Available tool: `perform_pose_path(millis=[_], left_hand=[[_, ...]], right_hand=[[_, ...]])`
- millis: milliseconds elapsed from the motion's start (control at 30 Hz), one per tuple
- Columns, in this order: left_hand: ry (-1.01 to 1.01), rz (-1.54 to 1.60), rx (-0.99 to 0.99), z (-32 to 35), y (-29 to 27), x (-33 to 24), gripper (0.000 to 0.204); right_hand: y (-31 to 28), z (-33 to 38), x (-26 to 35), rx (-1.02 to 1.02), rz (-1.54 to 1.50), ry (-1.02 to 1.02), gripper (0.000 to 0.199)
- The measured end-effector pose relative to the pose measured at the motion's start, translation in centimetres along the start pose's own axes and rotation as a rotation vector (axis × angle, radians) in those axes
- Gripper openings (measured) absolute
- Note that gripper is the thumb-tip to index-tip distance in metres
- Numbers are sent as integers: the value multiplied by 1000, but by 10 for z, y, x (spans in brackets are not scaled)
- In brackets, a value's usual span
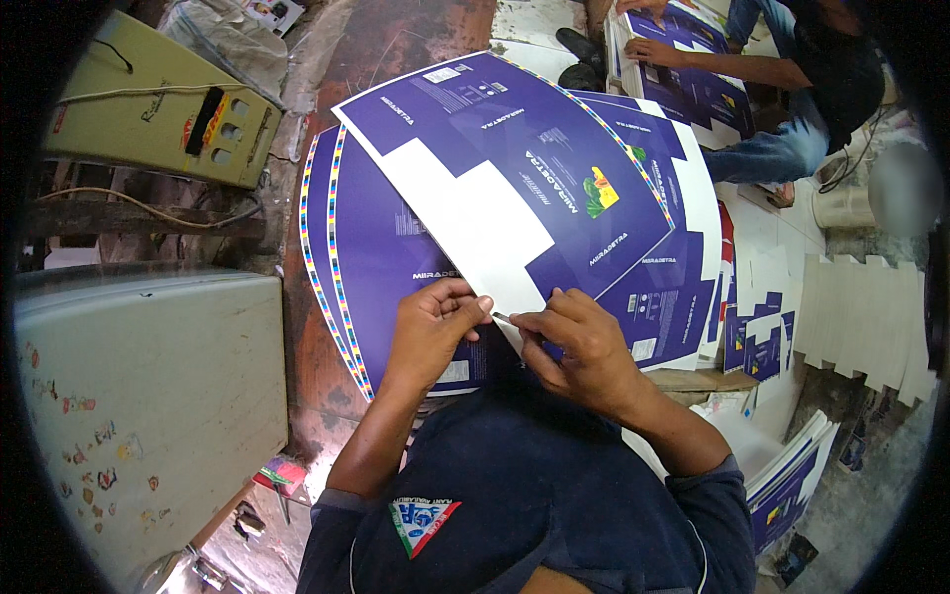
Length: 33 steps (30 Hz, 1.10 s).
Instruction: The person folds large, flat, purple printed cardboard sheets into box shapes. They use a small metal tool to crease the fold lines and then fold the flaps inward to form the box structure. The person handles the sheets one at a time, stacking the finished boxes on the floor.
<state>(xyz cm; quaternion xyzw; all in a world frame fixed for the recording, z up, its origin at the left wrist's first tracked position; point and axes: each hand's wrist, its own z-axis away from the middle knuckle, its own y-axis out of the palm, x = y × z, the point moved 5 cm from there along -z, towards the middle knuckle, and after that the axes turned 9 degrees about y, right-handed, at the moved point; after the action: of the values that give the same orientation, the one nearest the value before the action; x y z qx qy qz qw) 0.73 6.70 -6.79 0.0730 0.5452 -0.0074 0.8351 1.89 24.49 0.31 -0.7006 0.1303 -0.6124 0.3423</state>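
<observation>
Head view: our left hand (432, 322) and right hand (579, 346) both pinch the near corner of the top printed sheet (515, 178), which lies on the purple stack (381, 257). We judge it light and bendy, creasing easily; the edges seem the best grip. Beyond the stack, another person's hand (648, 49) rests on similar sheets.

1. I see the top printed sheet (515, 168): deep purple with a stepped white band, small white lettering and a yellow-green emblem.
2. The stack beneath (366, 247): purple, edged with a multicoloured strip of small squares.
3. The cabinet (148, 396): pale grey-green, dotted with small coloured stickers.
4. My sleeves (712, 485): dark navy.
</observation>
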Motion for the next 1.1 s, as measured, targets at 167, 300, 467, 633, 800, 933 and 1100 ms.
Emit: perform_pose_path(millis=[167, 300, 467, 633, 800, 933, 1100], left_hand=[[0, 6, 6, -1, 0, -3, 25], [-3, -11, 10, -1, -1, -2, 25], [10, -19, 11, 0, -2, -2, 24], [7, -15, 22, 2, -2, -4, 25], [16, -19, 6, 1, -3, -8, 25], [17, -12, 9, 1, -3, -8, 26], [18, -6, -13, 0, -6, -7, 26]], right_hand=[[1, -1, 2, 33, 16, 26, 28], [2, -3, 6, 43, 38, 11, 27], [3, -4, 10, 80, 73, 16, 26], [2, -2, 14, 69, 99, -17, 29], [8, 7, 13, 136, 133, -4, 22], [12, 18, 13, 213, 200, -33, 26], [4, 31, 7, 389, 189, -30, 29]])
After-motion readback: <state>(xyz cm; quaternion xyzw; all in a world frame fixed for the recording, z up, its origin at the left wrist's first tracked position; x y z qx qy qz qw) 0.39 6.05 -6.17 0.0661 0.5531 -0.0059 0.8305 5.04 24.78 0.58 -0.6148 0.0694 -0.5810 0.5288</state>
